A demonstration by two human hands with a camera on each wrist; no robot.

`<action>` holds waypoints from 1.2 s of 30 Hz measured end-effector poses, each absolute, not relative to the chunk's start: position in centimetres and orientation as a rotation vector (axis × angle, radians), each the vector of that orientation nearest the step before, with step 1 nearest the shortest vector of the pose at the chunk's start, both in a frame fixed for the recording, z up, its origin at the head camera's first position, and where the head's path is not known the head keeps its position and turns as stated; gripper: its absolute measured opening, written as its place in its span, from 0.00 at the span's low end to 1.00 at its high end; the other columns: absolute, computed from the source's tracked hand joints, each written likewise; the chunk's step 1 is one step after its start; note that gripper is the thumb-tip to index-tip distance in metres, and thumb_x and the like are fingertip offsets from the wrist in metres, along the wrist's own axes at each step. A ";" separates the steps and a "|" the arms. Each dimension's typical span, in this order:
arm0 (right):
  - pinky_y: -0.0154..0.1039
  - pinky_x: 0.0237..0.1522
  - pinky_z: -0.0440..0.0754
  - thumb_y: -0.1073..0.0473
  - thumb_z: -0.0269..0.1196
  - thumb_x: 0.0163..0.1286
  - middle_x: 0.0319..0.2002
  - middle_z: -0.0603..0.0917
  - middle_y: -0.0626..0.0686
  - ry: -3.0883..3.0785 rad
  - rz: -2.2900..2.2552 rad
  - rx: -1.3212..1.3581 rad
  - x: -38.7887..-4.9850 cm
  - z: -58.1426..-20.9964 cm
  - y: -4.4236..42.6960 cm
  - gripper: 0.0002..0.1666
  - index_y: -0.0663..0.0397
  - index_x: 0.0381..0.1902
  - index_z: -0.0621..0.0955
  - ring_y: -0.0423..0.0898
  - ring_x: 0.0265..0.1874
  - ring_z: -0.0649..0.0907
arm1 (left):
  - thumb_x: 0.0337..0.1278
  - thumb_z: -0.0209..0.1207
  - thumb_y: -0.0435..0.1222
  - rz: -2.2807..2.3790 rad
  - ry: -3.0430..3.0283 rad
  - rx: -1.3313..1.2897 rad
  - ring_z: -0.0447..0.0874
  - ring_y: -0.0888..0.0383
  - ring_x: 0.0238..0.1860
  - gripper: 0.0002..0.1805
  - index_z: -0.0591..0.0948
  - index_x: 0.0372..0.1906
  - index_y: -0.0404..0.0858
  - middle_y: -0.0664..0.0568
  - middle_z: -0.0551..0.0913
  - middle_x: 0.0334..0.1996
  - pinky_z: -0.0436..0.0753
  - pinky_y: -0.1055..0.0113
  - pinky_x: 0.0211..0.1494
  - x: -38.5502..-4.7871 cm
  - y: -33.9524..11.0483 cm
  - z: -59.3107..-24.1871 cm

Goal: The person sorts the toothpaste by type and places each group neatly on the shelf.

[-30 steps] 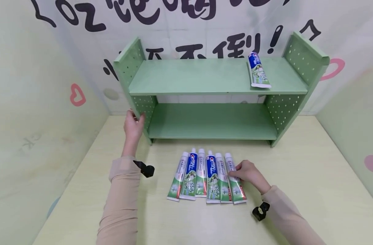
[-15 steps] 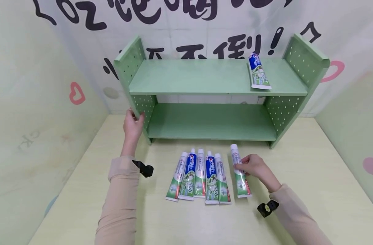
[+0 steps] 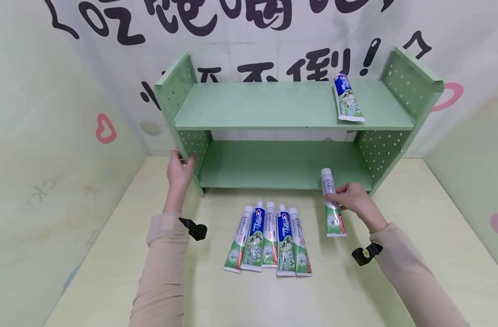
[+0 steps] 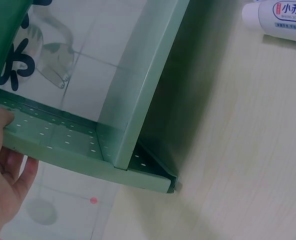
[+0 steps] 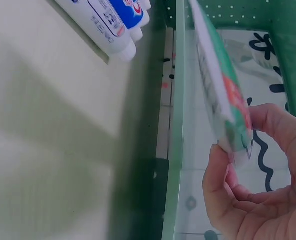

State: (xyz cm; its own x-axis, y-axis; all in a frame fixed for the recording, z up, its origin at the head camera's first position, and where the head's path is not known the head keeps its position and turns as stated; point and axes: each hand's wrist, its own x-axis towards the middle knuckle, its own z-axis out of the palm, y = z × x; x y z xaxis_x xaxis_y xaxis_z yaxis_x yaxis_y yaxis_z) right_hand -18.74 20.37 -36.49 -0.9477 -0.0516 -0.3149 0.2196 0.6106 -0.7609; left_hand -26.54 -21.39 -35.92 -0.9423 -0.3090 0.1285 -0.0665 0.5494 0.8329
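My right hand point(image 3: 355, 200) pinches a white-and-green toothpaste tube point(image 3: 334, 215) between thumb and fingers. The tube is lifted off the table, cap pointing away, in front of the lower board's right part; in the right wrist view the tube point(image 5: 220, 85) is blurred. At the left, my left hand point(image 3: 180, 175) grips the side panel of the green shelf point(image 3: 253, 106); the left wrist view has the thumb on the panel's inner face and fingers outside. Several toothpaste tubes point(image 3: 254, 243), blue ones and white-and-green ones, lie in a row on the table.
On the upper board, toward the right, lies a blue-and-green toothpaste tube point(image 3: 349, 101). The shelf has perforated side panels point(image 3: 410, 84) and a lower board point(image 3: 269, 163). Walls point(image 3: 474, 150) border the pale table point(image 3: 404, 218) at the back and sides.
My right hand has picked the rightmost white-and-green toothpaste tube out of the row and carried it up and forward to the shelf's lower board. My left hand stays on the side panel.
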 end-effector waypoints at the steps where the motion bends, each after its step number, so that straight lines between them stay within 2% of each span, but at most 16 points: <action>1: 0.42 0.39 0.83 0.55 0.60 0.60 0.40 0.78 0.64 2.536 -1.258 0.135 -19.1 -36.4 20.5 0.28 0.77 0.46 0.72 0.41 0.27 0.79 | 0.63 0.47 0.46 -1.338 -2.527 0.315 0.72 0.46 0.56 0.23 0.64 0.53 0.32 0.37 0.73 0.55 0.78 0.54 0.54 -26.6 -21.4 -35.9; 6: 0.44 0.44 0.82 0.51 0.60 0.60 0.44 0.77 0.66 2.566 -1.226 0.159 -21.2 -35.8 21.4 0.31 0.77 0.48 0.72 0.42 0.29 0.79 | 0.63 0.47 0.46 -1.333 -2.528 0.324 0.73 0.46 0.55 0.22 0.65 0.52 0.32 0.38 0.74 0.54 0.78 0.53 0.53 -26.7 -21.2 -35.9; 10: 0.42 0.45 0.81 0.48 0.59 0.61 0.48 0.75 0.65 2.562 -1.224 0.199 -22.7 -35.1 21.9 0.34 0.76 0.51 0.71 0.42 0.32 0.79 | 0.63 0.47 0.46 -1.342 -2.533 0.318 0.72 0.46 0.56 0.22 0.65 0.52 0.32 0.38 0.73 0.54 0.78 0.53 0.54 -26.7 -21.3 -36.0; 15: 0.40 0.43 0.82 0.47 0.59 0.61 0.46 0.76 0.62 2.580 -1.260 0.170 -23.9 -34.7 22.3 0.34 0.75 0.50 0.71 0.37 0.30 0.78 | 0.63 0.48 0.45 -1.340 -2.530 0.314 0.73 0.45 0.56 0.22 0.65 0.51 0.32 0.38 0.74 0.54 0.78 0.54 0.53 -26.6 -21.3 -36.0; 20: 0.46 0.48 0.80 0.46 0.59 0.61 0.45 0.76 0.60 2.584 -1.277 0.147 -24.8 -34.9 22.5 0.34 0.73 0.51 0.71 0.35 0.29 0.77 | 0.63 0.48 0.45 -1.341 -2.525 0.306 0.73 0.46 0.56 0.22 0.65 0.52 0.32 0.38 0.74 0.54 0.79 0.55 0.53 -26.7 -21.4 -36.0; 23: 0.46 0.49 0.80 0.45 0.59 0.61 0.45 0.75 0.58 2.572 -1.272 0.176 -25.5 -35.1 22.7 0.35 0.72 0.51 0.70 0.36 0.30 0.77 | 0.63 0.48 0.45 -1.345 -2.521 0.300 0.73 0.46 0.56 0.22 0.65 0.52 0.32 0.38 0.74 0.54 0.79 0.55 0.53 -26.7 -21.4 -36.1; 28: 0.41 0.45 0.81 0.49 0.60 0.60 0.44 0.74 0.58 2.568 -1.269 0.205 -26.5 -35.3 23.0 0.34 0.72 0.52 0.68 0.36 0.29 0.76 | 0.63 0.48 0.45 -1.330 -2.526 0.295 0.73 0.46 0.55 0.22 0.65 0.52 0.32 0.38 0.74 0.53 0.79 0.55 0.53 -26.7 -21.4 -36.1; 33: 0.32 0.34 0.81 0.50 0.62 0.59 0.36 0.77 0.52 2.620 -1.240 0.182 -27.4 -35.3 23.3 0.30 0.70 0.48 0.69 0.35 0.26 0.77 | 0.63 0.49 0.45 -1.317 -2.538 0.300 0.73 0.45 0.55 0.21 0.65 0.52 0.33 0.38 0.74 0.53 0.79 0.55 0.53 -26.7 -21.4 -36.0; 36: 0.33 0.37 0.80 0.51 0.62 0.59 0.35 0.77 0.51 2.615 -1.232 0.175 -27.8 -35.2 23.2 0.32 0.71 0.51 0.68 0.35 0.26 0.76 | 0.63 0.49 0.44 -1.322 -2.536 0.303 0.73 0.45 0.55 0.21 0.65 0.52 0.33 0.39 0.74 0.54 0.79 0.54 0.53 -26.5 -21.4 -36.0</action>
State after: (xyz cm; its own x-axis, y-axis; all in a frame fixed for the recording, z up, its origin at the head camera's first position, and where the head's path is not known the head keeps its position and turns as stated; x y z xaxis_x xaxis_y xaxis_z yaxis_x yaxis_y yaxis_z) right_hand -27.83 23.24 -35.22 -0.9628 0.0039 -0.2700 0.2106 0.6365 -0.7420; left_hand -26.55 -21.43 -36.01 -0.9431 -0.3032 0.1363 -0.0618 0.5629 0.8242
